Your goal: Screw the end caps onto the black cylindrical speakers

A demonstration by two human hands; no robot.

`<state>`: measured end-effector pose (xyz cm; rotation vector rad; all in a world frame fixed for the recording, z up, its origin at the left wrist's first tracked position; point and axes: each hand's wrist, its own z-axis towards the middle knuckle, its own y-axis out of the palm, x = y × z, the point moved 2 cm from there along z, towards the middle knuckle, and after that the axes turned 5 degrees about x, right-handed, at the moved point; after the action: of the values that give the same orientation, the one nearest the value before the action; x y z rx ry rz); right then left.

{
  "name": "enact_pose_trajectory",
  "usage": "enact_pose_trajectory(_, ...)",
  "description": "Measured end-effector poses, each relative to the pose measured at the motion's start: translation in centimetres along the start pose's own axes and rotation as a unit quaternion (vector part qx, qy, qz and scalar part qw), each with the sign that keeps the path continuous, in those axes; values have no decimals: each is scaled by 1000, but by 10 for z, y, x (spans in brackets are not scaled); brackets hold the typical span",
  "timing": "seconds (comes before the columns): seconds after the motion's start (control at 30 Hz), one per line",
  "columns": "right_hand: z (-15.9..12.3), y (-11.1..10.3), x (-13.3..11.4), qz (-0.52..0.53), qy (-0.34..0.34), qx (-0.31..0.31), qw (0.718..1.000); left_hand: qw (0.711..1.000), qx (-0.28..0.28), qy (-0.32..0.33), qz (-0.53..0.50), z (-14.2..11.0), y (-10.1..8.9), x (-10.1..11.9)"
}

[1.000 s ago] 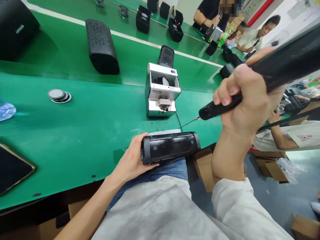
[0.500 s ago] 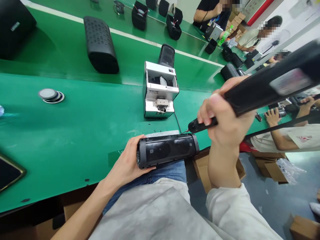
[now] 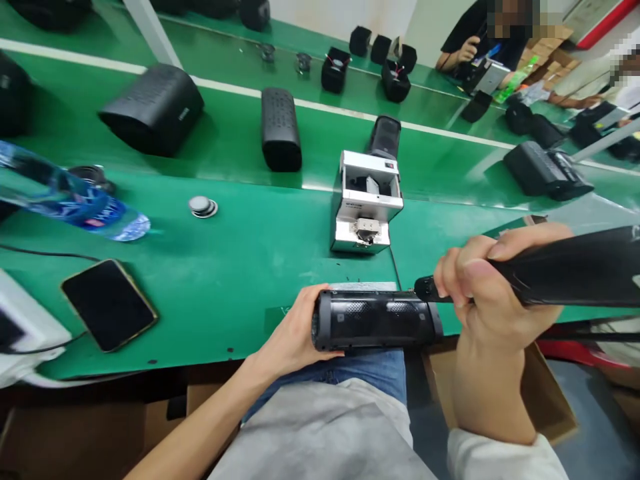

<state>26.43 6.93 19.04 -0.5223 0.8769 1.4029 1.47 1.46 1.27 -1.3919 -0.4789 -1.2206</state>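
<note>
My left hand [image 3: 293, 333] grips the left end of a black cylindrical speaker [image 3: 376, 320] that lies across my lap at the front edge of the green table [image 3: 235, 273]. My right hand [image 3: 493, 293] is wrapped round a black electric screwdriver [image 3: 560, 270], held nearly level. Its tip sits at the upper right end of the speaker. Just behind the speaker stands a white screw feeder box [image 3: 366, 203].
A phone [image 3: 107, 303], a water bottle [image 3: 75, 200] and a small round disc [image 3: 203, 205] lie on the left. Several black speakers [image 3: 280, 127] sit on the belt behind. Other people work at the far right. A cardboard box [image 3: 550, 393] stands below the table edge.
The screwdriver has come down and flattened, its tip reaching the speaker's right end. My view has shifted left, bringing the phone and bottle into sight.
</note>
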Motion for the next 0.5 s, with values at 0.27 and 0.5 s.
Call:
enact_pose_trajectory(0.27,7,-2,8,-4,36,2,999,1000,12,12,14,-1,1,-4)
enact_pose_trajectory(0.5,55,23,-20,-12,-55,13,998,999,20,34,22,-1,3,-5)
